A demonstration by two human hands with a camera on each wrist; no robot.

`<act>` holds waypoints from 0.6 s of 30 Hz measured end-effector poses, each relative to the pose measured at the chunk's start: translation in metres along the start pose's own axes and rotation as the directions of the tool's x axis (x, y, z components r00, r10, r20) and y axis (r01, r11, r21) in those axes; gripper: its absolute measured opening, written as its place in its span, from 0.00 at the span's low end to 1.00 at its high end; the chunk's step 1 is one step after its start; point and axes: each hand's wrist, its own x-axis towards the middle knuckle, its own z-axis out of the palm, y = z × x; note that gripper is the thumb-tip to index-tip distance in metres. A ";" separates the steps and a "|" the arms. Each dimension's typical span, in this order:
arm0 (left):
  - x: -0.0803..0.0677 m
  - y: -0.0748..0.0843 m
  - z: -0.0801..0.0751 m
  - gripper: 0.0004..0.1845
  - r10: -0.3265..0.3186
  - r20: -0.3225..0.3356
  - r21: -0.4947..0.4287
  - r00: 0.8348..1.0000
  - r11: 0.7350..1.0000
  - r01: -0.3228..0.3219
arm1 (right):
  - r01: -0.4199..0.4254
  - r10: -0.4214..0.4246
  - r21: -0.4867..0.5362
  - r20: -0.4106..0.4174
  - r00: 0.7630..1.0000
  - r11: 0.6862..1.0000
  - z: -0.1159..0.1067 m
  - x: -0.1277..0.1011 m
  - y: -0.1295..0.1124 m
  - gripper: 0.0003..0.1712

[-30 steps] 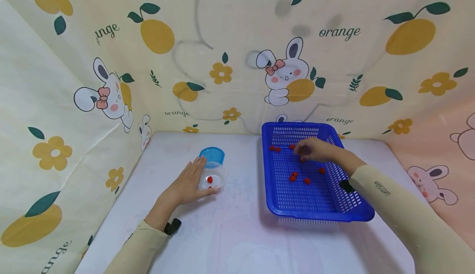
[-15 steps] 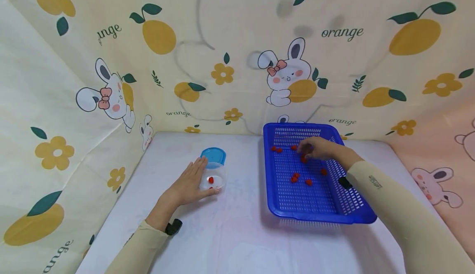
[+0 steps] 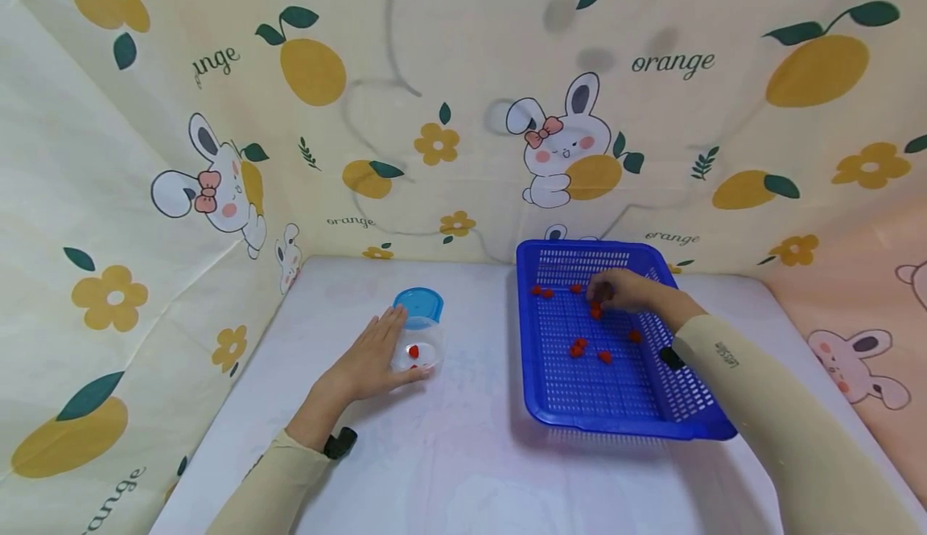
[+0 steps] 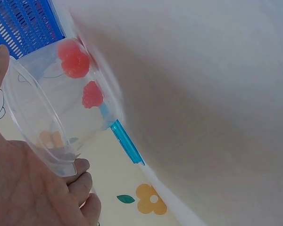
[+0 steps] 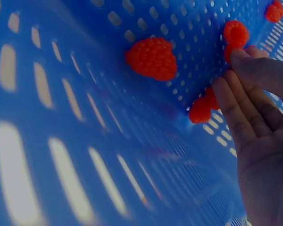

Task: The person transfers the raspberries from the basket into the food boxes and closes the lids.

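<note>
My left hand (image 3: 365, 362) rests around a clear plastic cup (image 4: 42, 101) on the table, thumb on one side and fingers on the other. Inside the cup lie a few red raspberries (image 4: 92, 95), pressed against its far end in the left wrist view. A blue lid (image 3: 420, 303) is just behind the cup. Over at the blue basket (image 3: 531, 382), my right hand (image 3: 628, 290) reaches down to the floor, and its thumb and forefinger pinch a raspberry (image 5: 229, 52). Another raspberry (image 5: 236, 33) sits right beside those fingertips. The held berry is partly hidden.
Several more raspberries are scattered in the basket, with a cluster (image 3: 578, 347) near its middle and a single raspberry (image 3: 635, 336) by the right wall. Perforated walls rise around my right hand. A white table (image 3: 463, 454) stands before a patterned cloth backdrop (image 3: 478, 76).
My right hand has lowered slightly and its fingertips have closed in on a raspberry. The left hand stays at the cup. The whole view has shifted a little.
</note>
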 end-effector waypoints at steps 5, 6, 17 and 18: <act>0.001 0.000 0.001 0.67 -0.001 0.004 0.004 1.000 1.000 0.001 | -0.013 0.013 0.014 0.004 1.000 1.000 0.003 0.001 0.002 0.11; 0.001 -0.001 0.001 0.67 -0.003 0.007 0.004 1.000 1.000 0.003 | -0.012 0.012 0.013 0.004 1.000 1.000 0.002 0.000 0.001 0.11; 0.001 -0.002 0.001 0.67 -0.001 -0.002 0.011 1.000 1.000 0.001 | 0.009 -0.009 0.005 -0.014 1.000 1.000 0.003 0.000 0.001 0.11; 0.001 -0.002 0.001 0.67 -0.001 -0.002 0.010 1.000 1.000 0.001 | 0.004 -0.004 0.006 -0.014 1.000 1.000 0.002 -0.001 0.001 0.11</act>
